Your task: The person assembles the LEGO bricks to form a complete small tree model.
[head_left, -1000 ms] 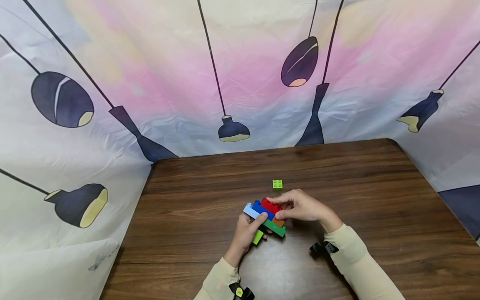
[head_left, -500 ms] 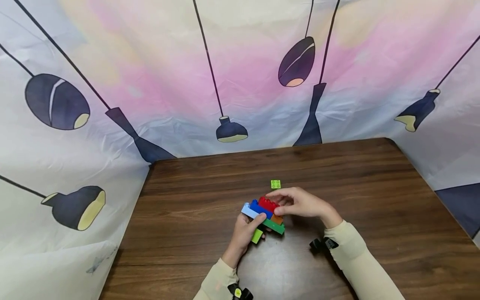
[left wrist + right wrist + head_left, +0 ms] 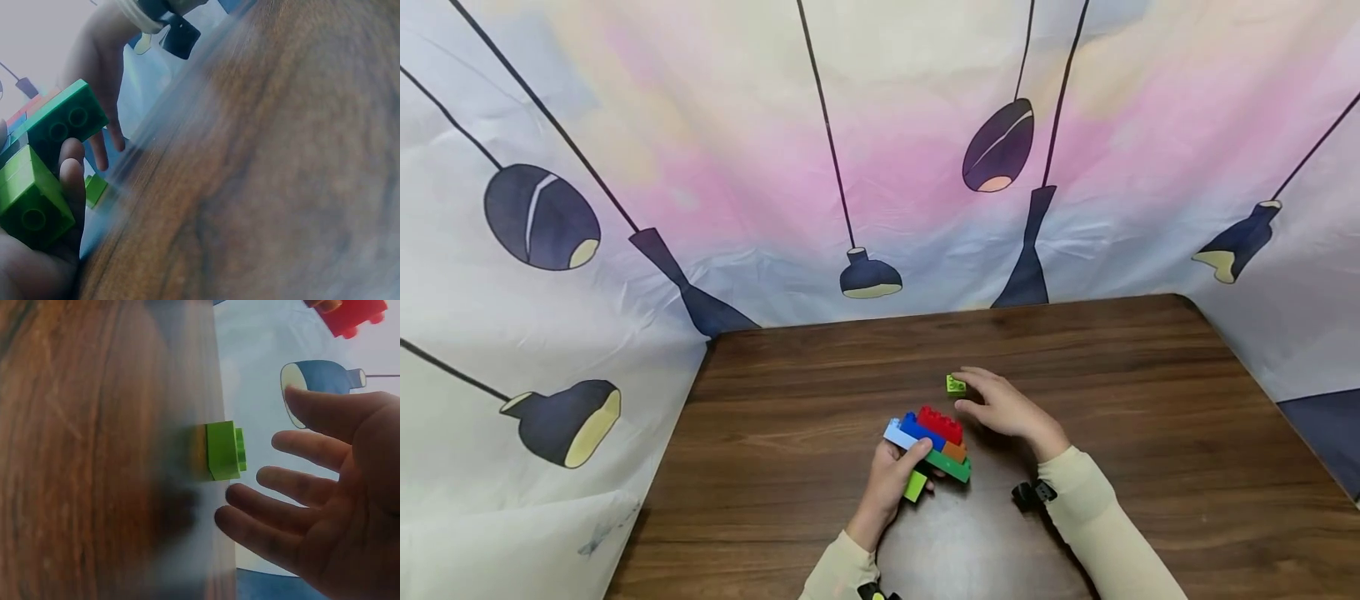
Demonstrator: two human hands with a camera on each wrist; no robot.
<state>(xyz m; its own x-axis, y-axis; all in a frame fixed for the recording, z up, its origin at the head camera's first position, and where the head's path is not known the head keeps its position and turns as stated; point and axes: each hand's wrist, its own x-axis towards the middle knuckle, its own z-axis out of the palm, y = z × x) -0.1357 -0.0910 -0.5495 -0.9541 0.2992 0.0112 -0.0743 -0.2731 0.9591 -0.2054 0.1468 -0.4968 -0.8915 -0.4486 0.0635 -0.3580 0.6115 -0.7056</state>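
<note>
My left hand (image 3: 891, 477) grips a stack of toy building bricks, thumb on the near side and fingers underneath. In the stack I see a red brick (image 3: 942, 425), a blue brick (image 3: 921, 430), a light blue brick (image 3: 898, 434), an orange brick (image 3: 954, 452), a green brick (image 3: 950, 465) and a lime brick (image 3: 914, 486) at the bottom. A loose lime brick (image 3: 955, 385) with studs up lies on the table beyond the stack. Right beside it is my right hand (image 3: 1009, 407), fingers spread and holding nothing. The right wrist view shows the loose brick (image 3: 224, 450) apart from the fingertips.
The brown wooden table (image 3: 812, 375) ends at a printed cloth backdrop (image 3: 760, 167) with lamp drawings. Both forearms come in from the near edge, with a dark camera (image 3: 1032, 495) strapped on the right wrist.
My right hand has let go of the red brick on the stack and moved away to the loose lime brick, its fingers spreading. My left hand keeps its hold on the stack.
</note>
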